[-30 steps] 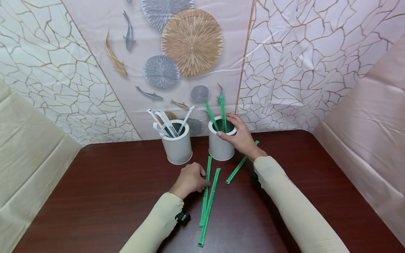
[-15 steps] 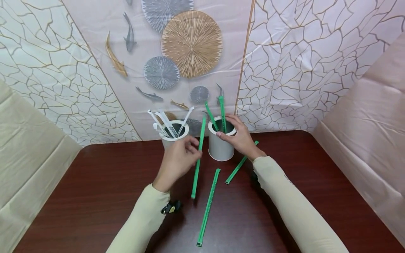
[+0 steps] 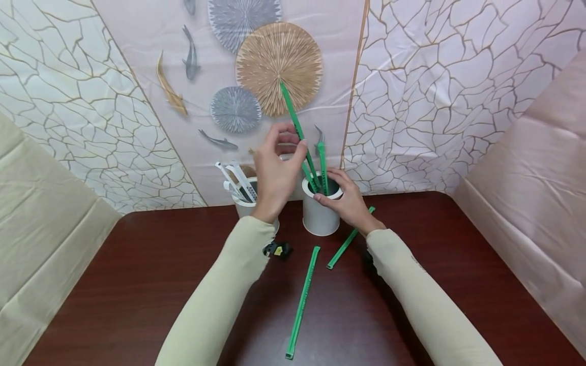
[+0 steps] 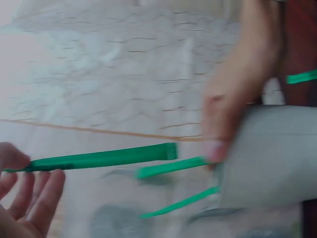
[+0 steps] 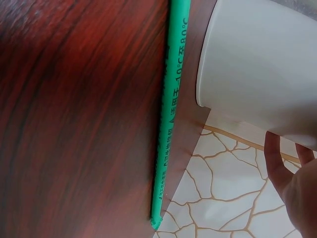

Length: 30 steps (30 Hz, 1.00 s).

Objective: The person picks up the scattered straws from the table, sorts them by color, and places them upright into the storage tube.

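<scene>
My left hand (image 3: 280, 170) pinches a green wrapped straw (image 3: 291, 113) between thumb and fingers, up in front of the wall. In the left wrist view, the lower end of this straw (image 4: 109, 157) points at the mouth of a grey-white canister (image 4: 272, 153), a short way off it. Two more green straws (image 3: 323, 163) stand in that canister. My right hand (image 3: 349, 204) holds the canister by its rim, thumb at the near side and fingers at the far side. Printed dark lettering shows on a green straw (image 5: 171, 109) on the table beside the right wrist.
A second canister (image 3: 270, 221) with several white straws (image 3: 244, 182) stands left, partly behind my left hand. One green straw (image 3: 303, 304) lies on the dark table (image 3: 137, 284), another (image 3: 350, 243) under my right wrist. A patterned sheet (image 3: 412, 101) hangs behind.
My left hand has picked a green straw off the table, raised it and tilted it over the right canister. The right hand stays at that canister's rim.
</scene>
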{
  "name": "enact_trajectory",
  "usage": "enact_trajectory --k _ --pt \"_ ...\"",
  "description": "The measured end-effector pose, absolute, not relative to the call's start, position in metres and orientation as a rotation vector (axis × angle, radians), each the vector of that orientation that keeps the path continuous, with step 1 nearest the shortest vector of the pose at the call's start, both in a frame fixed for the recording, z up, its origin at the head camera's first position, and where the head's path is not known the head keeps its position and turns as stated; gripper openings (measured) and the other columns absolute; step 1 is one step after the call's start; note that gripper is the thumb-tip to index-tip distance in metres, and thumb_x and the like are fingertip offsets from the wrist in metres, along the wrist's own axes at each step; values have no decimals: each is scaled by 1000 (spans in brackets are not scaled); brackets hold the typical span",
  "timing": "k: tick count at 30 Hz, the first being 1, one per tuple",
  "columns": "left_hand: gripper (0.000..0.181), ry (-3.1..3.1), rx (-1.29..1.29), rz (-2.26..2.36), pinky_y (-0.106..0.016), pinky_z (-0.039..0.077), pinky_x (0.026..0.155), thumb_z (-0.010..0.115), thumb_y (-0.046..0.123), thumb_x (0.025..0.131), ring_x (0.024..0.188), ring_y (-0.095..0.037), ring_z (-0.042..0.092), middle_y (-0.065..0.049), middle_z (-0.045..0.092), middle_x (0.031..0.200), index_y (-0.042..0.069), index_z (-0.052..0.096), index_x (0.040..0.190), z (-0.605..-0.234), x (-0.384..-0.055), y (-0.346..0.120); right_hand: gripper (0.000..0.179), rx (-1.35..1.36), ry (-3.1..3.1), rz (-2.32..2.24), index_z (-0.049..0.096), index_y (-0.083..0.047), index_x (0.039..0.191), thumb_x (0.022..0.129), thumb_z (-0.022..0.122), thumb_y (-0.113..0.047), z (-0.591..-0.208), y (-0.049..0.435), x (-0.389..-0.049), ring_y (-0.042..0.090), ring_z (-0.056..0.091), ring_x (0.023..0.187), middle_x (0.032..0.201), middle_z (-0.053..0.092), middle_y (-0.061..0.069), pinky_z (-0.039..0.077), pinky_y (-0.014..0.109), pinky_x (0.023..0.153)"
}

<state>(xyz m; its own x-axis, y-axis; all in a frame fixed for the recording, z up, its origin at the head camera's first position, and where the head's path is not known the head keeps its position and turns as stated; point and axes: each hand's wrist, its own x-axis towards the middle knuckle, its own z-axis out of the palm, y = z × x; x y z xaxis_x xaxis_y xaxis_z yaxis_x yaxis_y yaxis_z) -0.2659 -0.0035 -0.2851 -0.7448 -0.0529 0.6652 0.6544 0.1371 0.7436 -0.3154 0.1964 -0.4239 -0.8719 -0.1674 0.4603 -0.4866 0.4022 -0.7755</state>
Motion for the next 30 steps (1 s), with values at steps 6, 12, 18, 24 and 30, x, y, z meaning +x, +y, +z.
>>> enact_trajectory --k 6,12,18,24,30 --pt "24 -2068 -478 -1616 -34 61 82 71 10 99 92 -20 75 -9 73 105 6 66 123 -332 -286 15 67 577 -2351 1451 59 -15 150 91 85 -31 -428 195 -313 22 44 145 156 48 -1 37 51 117" --pt "24 -2292 -397 -1454 -41 58 87 73 15 97 94 -25 74 -6 76 99 8 66 118 -365 -287 10 65 586 -2350 1435 59 -16 150 92 85 -30 -428 193 -314 20 46 142 155 48 -3 42 49 113" --pt "10 -2295 -386 -1474 -42 59 89 73 14 98 97 -24 73 -8 75 102 7 73 105 -378 -275 -3 67 578 -2351 1446 59 -15 150 91 85 -32 -425 195 -316 18 47 139 154 49 -4 42 47 112" --pt "10 -2279 -418 -1491 -35 60 81 72 15 100 89 -20 73 -8 76 97 7 74 105 -356 -253 -21 68 564 -2356 1451 58 -15 151 90 86 -31 -423 197 -316 18 46 139 154 49 -4 42 48 112" --pt "14 -2429 -475 -1501 -37 58 82 74 23 99 86 -19 69 -4 73 94 11 74 107 -331 -218 -42 69 559 -2374 1451 57 -16 152 91 86 -32 -423 197 -316 18 45 141 155 48 -5 39 49 115"
